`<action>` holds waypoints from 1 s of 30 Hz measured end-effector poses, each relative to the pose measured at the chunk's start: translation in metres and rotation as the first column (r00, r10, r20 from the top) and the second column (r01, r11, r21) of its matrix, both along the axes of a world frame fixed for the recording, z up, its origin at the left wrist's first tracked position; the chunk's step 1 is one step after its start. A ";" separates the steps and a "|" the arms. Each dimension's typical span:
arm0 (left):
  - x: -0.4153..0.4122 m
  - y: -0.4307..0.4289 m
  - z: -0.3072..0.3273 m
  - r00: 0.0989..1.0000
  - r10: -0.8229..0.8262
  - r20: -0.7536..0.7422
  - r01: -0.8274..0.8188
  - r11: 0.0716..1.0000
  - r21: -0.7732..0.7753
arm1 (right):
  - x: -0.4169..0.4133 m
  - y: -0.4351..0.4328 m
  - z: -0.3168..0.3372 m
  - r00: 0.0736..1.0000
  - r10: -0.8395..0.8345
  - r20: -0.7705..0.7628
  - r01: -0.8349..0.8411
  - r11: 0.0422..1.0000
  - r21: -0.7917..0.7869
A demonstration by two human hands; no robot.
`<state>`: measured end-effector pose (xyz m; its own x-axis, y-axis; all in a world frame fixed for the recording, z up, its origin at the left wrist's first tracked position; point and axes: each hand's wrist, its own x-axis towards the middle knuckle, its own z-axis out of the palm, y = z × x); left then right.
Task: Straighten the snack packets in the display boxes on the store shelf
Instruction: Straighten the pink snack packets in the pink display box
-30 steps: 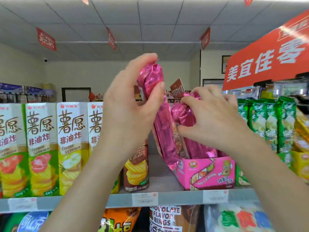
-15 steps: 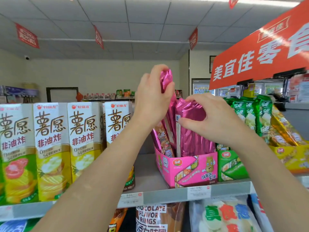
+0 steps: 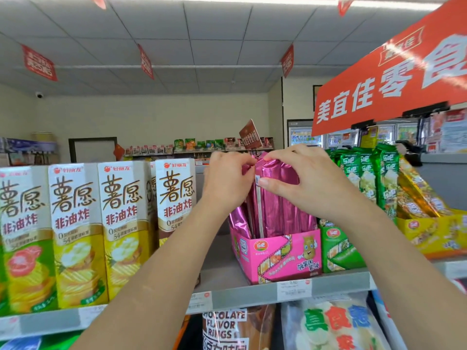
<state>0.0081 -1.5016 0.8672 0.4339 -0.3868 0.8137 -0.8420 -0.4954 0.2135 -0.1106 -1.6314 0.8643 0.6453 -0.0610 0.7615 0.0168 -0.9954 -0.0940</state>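
Left hand (image 3: 227, 183) and right hand (image 3: 310, 183) are curled at the shelf (image 3: 222, 263), over the pink display box (image 3: 285, 256), pinching the tops of its pink packets (image 3: 280, 205). The packet raised a moment ago has been lowered among them; this box is judged nearly straightened.

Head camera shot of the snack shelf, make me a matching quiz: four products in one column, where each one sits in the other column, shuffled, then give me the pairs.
Things:
1. pink display box
2. green display box
3. yellow display box
4. tall chip cartons

Places:
A. far right on the shelf
B. left of both arms
C. between the pink and yellow boxes
D. holds the pink packets gripped by the left hand and right hand

Pairs: 1-D, 2-C, 3-A, 4-B.
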 end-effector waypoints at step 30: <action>-0.042 0.040 -0.008 0.972 -0.196 0.131 0.232 0.891 -0.391 | -0.008 0.034 -0.118 0.982 -0.105 0.157 0.067 0.970 0.233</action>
<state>-0.0337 -1.4614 0.8595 0.2995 -0.0958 0.9493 -0.9419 -0.1884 0.2781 -0.1183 -1.5979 0.7461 0.4949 -0.2934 0.8179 -0.0331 -0.9469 -0.3197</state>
